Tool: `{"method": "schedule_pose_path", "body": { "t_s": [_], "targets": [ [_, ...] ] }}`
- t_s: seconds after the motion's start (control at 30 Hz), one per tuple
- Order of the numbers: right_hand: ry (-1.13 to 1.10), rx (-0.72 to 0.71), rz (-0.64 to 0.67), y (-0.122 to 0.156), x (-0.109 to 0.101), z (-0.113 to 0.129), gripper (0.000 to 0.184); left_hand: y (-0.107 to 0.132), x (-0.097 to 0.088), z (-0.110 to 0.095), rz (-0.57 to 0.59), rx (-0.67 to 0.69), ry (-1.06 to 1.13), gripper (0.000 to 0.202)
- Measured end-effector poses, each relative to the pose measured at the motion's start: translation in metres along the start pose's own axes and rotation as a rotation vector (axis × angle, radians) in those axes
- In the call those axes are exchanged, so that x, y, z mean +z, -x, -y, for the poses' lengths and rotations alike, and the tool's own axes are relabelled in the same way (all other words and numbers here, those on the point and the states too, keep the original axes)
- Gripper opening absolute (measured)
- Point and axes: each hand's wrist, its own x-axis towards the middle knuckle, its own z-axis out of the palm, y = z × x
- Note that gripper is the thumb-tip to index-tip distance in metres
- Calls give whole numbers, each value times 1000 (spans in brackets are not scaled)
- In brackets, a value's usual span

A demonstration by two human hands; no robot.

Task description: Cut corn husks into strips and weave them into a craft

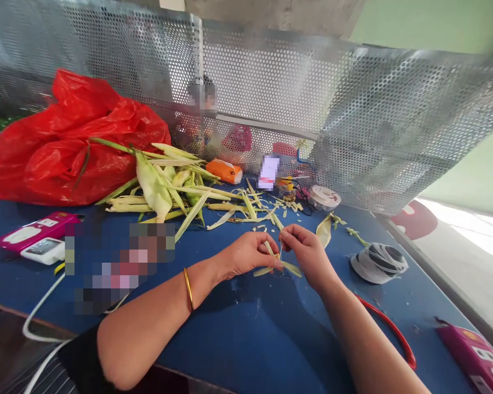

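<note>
In the head view, my left hand (252, 253) is closed in a pinch on several narrow strips of corn husk (291, 268), their ends splaying out below and beside the fingertips. My right hand (306, 251) is close beside it, thumb and forefinger pressed together. A thin pale strand runs at its fingertips toward the husk strips; whether it is thread or husk fibre is hard to tell. Just beyond both hands lie cut husk scraps (257, 210) and a pile of corn husks (154, 189).
A red plastic bag (74, 148) fills the back left. To the right stand a thread cone (379, 264), a white spool (324, 198) and a red cable (390, 323). An orange packet (224, 172) and a phone (268, 172) sit before the perforated metal screen (267, 76).
</note>
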Motion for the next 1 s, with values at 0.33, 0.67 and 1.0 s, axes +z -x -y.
{"method": "schedule_pose_path", "body": {
  "t_s": [0.33, 0.67, 1.0],
  "targets": [
    [-95, 292, 187, -4, -4, -18, 40, 4, 2, -11, -69, 105, -16, 22],
    [232, 57, 311, 4, 4, -10, 31, -5, -8, -12, -492, 132, 15, 7],
    [641, -536, 167, 14, 4, 8, 18, -8, -16, -4, -515, 171, -127, 12]
  ]
}}
